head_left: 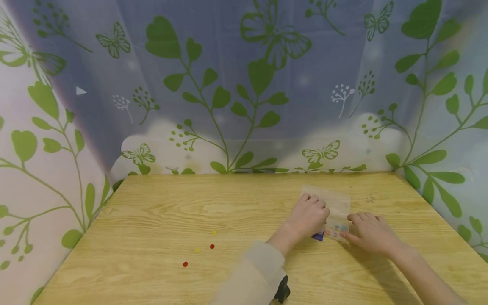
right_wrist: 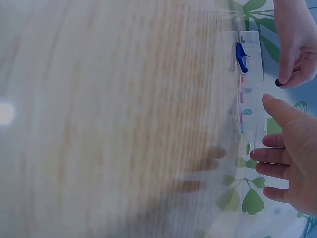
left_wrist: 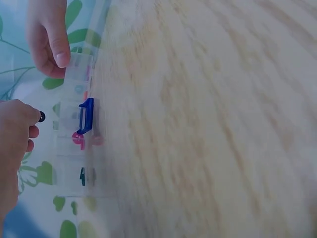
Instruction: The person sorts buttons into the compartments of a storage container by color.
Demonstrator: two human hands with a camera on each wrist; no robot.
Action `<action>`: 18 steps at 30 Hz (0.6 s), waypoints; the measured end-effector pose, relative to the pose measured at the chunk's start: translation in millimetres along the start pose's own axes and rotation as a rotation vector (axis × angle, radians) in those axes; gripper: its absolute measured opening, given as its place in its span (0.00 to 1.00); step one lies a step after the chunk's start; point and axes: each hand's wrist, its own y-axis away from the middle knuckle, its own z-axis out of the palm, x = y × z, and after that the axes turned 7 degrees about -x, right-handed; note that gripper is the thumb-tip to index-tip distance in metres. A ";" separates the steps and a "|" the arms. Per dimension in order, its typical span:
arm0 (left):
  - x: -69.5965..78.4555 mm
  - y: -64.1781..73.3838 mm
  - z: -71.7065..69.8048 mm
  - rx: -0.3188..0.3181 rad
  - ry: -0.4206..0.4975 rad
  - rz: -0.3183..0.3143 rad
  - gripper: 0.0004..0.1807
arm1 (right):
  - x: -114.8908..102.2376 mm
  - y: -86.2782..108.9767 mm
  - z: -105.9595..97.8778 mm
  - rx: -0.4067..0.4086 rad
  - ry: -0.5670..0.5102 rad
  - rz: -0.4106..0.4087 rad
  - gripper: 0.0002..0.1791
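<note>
A clear plastic compartment box (head_left: 335, 212) lies on the table with small coloured pieces inside, one of them pink (left_wrist: 78, 138). A blue angular piece (left_wrist: 86, 115) shows at its near side. My left hand (head_left: 310, 215) is over the left part of the box. Between its thumb and finger it pinches a small black button (left_wrist: 41, 116), seen in both wrist views. The right hand (head_left: 371, 231) is at the box's right end, fingers extended and fingertips at its edge.
To the left on the wooden table (head_left: 152, 212) lie two red buttons (head_left: 212, 246) and two yellow ones (head_left: 198, 250), spread apart. Some tiny pale pieces (head_left: 370, 198) sit behind the right hand. A leaf-patterned curtain (head_left: 228, 84) stands behind the table's far edge.
</note>
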 end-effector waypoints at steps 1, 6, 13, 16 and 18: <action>0.9 -0.7 1.0 -0.003 0.000 -0.006 0.07 | 0.1 0.0 0.0 0.000 -0.002 -0.002 0.30; 3.2 -3.5 4.9 -0.045 0.022 -0.032 0.08 | 1.5 -0.7 -0.4 -0.007 -0.016 -0.008 0.31; 6.2 -4.7 10.6 -0.075 0.029 -0.042 0.10 | 0.7 -0.4 -0.3 -0.009 -0.024 -0.009 0.30; 7.9 -5.3 11.5 -0.094 0.032 -0.045 0.10 | 0.9 -0.1 0.0 -0.008 -0.022 -0.008 0.29; 8.9 -5.8 12.1 -0.104 0.036 -0.048 0.10 | 1.1 0.1 0.4 -0.009 -0.021 -0.007 0.29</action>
